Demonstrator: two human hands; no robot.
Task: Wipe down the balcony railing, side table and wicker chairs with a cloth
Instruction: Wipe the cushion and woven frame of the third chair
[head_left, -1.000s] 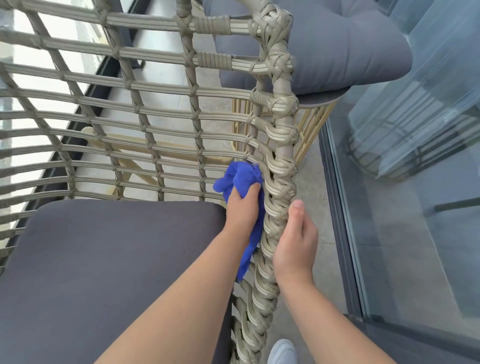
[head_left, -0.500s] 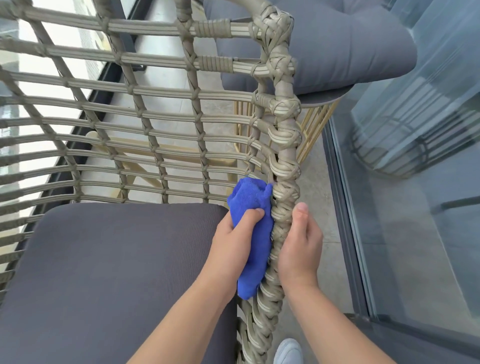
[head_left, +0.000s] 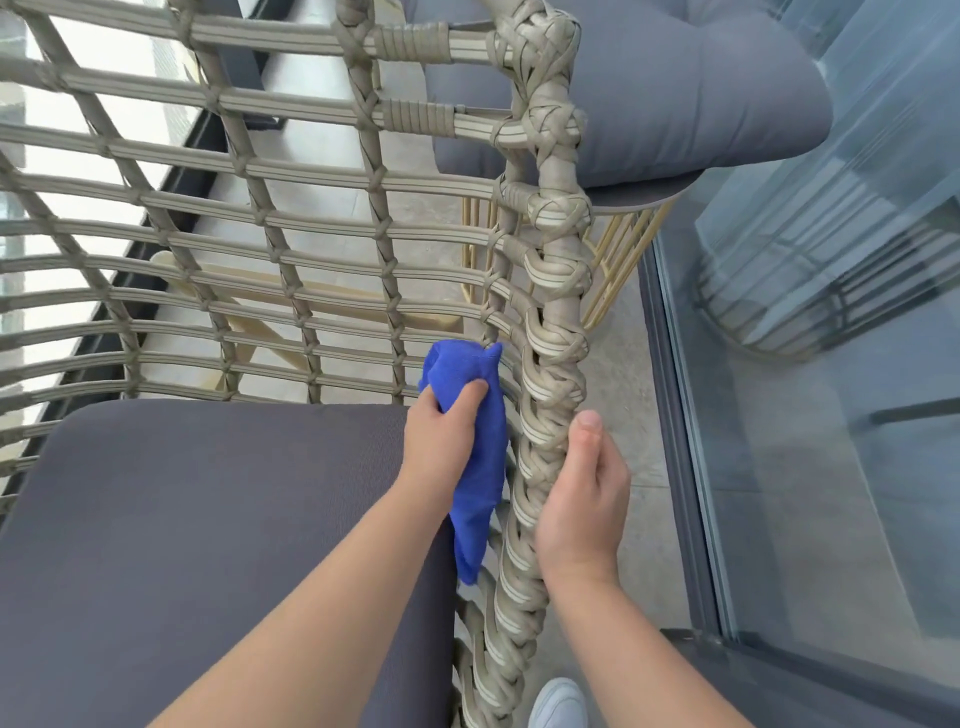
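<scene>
A wicker chair fills the view, its thick braided rim (head_left: 556, 291) running down the middle and its dark grey seat cushion (head_left: 208, 519) at lower left. My left hand (head_left: 447, 436) grips a blue cloth (head_left: 480, 499) and holds it against the inner side of the rim, just above the cushion's corner. The cloth's tail hangs down along the weave. My right hand (head_left: 582, 493) holds the outer side of the same rim, thumb pointing up along it and fingers curled behind.
A grey cushion (head_left: 675, 93) lies on a dark round top (head_left: 649, 200) with gold wire legs, just beyond the chair. A glass door (head_left: 831, 467) stands at the right. The black railing base (head_left: 171, 192) runs along the left. My shoe (head_left: 558, 701) shows below.
My left hand slid the cloth down the inner side of the rim, then back up a little. My right hand has stayed on the rim's outer side.
</scene>
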